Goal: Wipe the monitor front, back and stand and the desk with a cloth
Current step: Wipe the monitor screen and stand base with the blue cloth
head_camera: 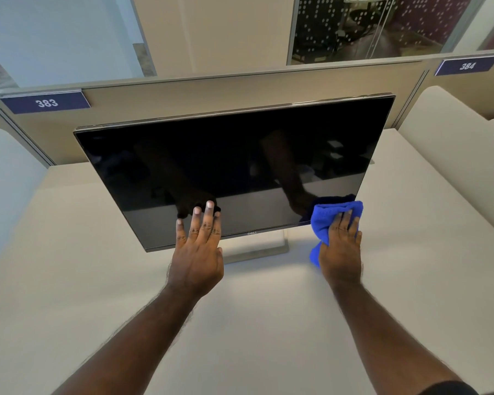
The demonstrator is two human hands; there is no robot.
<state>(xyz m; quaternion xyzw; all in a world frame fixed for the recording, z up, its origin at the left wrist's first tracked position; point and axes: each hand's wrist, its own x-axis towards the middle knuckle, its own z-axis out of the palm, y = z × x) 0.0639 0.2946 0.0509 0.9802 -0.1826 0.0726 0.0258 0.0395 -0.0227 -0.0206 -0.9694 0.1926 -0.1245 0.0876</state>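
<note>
Monitor (234, 166) stands at the middle of the pale worktop (268, 323), its dark, switched-off screen tilted back and mirroring both forearms; a thin silver edge runs along its top, a logo sits on the lower bezel, and its stand (257, 248) shows just beneath. Left hand (197, 249) is open and flat, fingertips spread on the lower screen, its grip holding nothing. Right hand (341, 246) has its grip pressed closed over a bunched blue cloth (324, 220) against the screen's lower right corner. Behind the monitor runs a beige partition (154, 106) carrying number plates 383 (46, 102) and 384 (466, 65). Glass panels (368, 24) lie beyond it.
</note>
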